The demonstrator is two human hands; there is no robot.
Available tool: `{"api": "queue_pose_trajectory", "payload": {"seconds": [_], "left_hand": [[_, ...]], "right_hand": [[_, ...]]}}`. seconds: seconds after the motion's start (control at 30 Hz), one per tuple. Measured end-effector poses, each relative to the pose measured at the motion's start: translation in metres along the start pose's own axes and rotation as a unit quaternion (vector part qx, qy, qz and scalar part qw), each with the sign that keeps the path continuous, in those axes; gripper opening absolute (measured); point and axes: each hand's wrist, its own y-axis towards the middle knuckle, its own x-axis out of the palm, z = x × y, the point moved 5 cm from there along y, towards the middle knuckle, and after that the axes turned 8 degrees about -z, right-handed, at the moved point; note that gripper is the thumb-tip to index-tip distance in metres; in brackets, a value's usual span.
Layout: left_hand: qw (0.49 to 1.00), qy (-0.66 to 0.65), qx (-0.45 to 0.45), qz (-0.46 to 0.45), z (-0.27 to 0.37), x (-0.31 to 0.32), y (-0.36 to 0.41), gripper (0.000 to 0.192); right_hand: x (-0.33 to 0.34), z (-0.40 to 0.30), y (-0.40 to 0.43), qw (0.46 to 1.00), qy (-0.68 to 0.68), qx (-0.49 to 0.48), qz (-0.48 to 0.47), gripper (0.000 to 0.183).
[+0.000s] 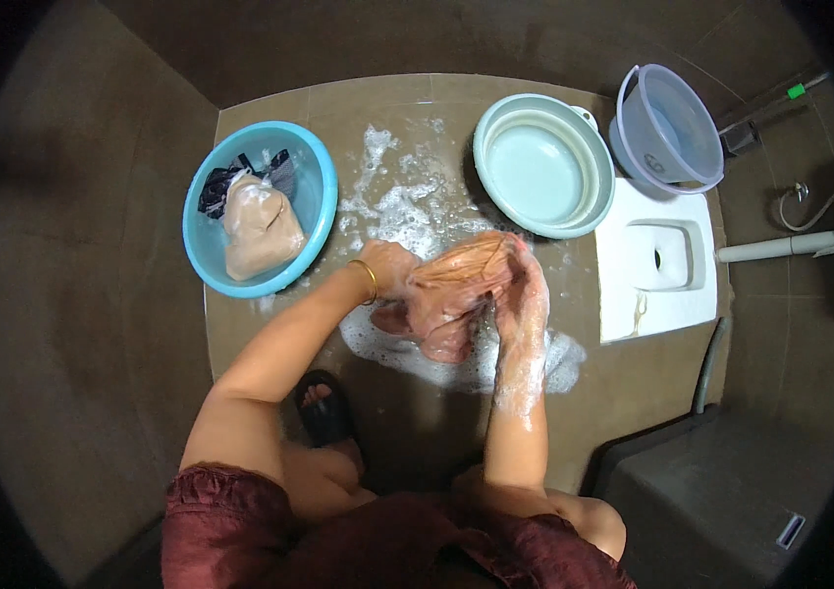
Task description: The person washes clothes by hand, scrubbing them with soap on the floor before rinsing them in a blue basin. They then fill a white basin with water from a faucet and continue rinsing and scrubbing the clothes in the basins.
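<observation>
A wet, peach-coloured cloth (453, 313) is stretched between my two hands above the soapy floor. My left hand (387, 266), with a gold bangle at the wrist, is closed in a fist on the cloth's left end. On the other side, my right hand (527, 283) holds the cloth, whose folds partly hide the fingers. Suds coat the right wrist and forearm. The lower folds of the cloth hang over or rest in white foam (387, 350); which of the two cannot be told. More foam (406, 213) lies on the tiles beyond my hands.
At the left, a blue basin (322, 213) holds beige cloth (262, 228) and dark netted fabric (280, 173). A pale green basin (545, 169) stands beyond my right hand, near a translucent bucket (671, 125). A white squat toilet (652, 309) is set at the right, beside a pipe (785, 247).
</observation>
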Motion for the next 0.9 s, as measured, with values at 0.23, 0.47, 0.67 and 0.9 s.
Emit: {"api": "queue_pose_trajectory", "payload": {"seconds": [0.23,0.47,0.67,0.9], "left_hand": [[0.907,-0.094,0.293,0.288,0.051,-0.009,-0.009,0.026],[0.924,-0.198,0.299,0.131,0.196,0.017,-0.049,0.037],[0.809,-0.459,0.182,0.320,0.083,0.030,0.028,0.018],[0.815,-0.293,0.395,0.305,0.154,-0.011,-0.044,0.017]], "right_hand": [[-0.009,0.077,-0.036,0.946,0.129,0.296,-0.002,0.065],[-0.056,0.041,0.009,0.965,-0.259,-0.013,-0.023,0.053],[-0.016,0.072,-0.023,0.990,-0.003,0.090,0.112,0.037],[-0.008,0.056,-0.023,0.982,0.160,0.097,0.023,0.036]]}}
